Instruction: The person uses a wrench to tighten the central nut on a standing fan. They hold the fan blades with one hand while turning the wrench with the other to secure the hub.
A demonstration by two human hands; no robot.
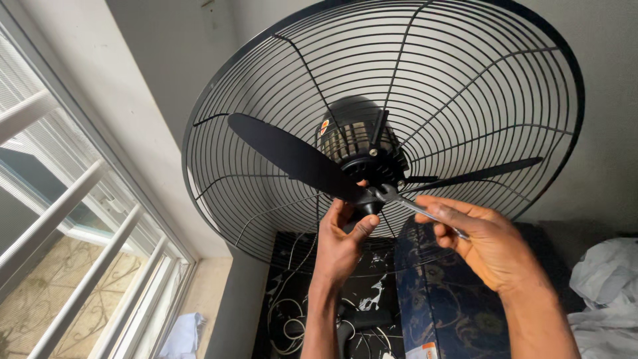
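At fan centre, left hand [342, 242] grip closed round black blade hub [367, 198], right hand [488, 242] grip pinching spanner [415, 206] set on hub, wire guard [266, 86] behind, window bars [60, 206] left.

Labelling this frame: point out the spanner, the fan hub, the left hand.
spanner [425, 213]: head view, on its shaft.
fan hub [367, 198]: head view, on its front.
left hand [340, 242]: head view, on the palm.

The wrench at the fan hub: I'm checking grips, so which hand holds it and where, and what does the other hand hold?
The right hand holds the wrench by its handle end; the left hand grips the fan hub.
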